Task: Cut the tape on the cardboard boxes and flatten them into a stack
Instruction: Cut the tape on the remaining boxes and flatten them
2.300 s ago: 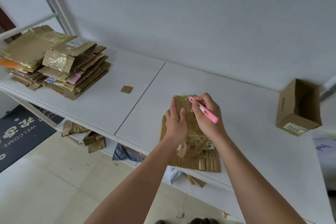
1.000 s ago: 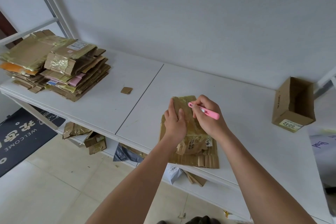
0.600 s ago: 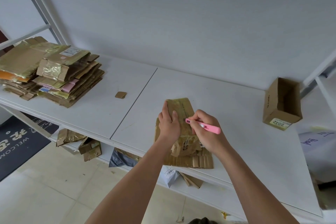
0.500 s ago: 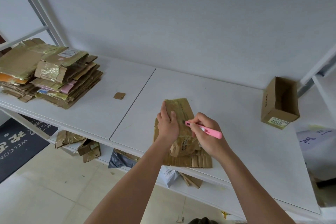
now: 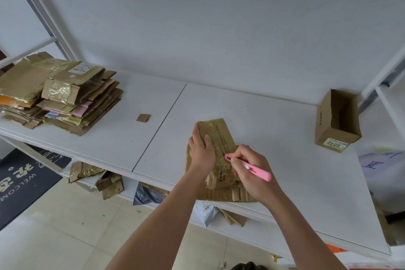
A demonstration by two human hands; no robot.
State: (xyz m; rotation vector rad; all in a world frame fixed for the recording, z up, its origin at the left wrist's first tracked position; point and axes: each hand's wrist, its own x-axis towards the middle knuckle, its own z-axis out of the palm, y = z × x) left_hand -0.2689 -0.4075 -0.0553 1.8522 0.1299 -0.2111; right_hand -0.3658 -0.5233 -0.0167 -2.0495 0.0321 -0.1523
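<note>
Stack of flattened boxes point(image 5: 63, 96) far out at 10 o'clock. Left hand point(image 5: 201, 151) lies flat, fingers straight, pressing the taped box point(image 5: 217, 136) on the shelf point(image 5: 285, 160); box long axis runs roughly 11 to 5. Right hand point(image 5: 252, 169) pinches the pink cutter point(image 5: 249, 167), tip at 9 o'clock on the tape, beside the left hand. Open box point(image 5: 335, 120) at 2 o'clock.

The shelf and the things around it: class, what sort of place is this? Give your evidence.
Probably a storeroom or parcel-sorting room. White metal shelving holds a stack of flattened boxes and an open box with a numbered label; a welcome mat lies on the tiled floor.
</note>
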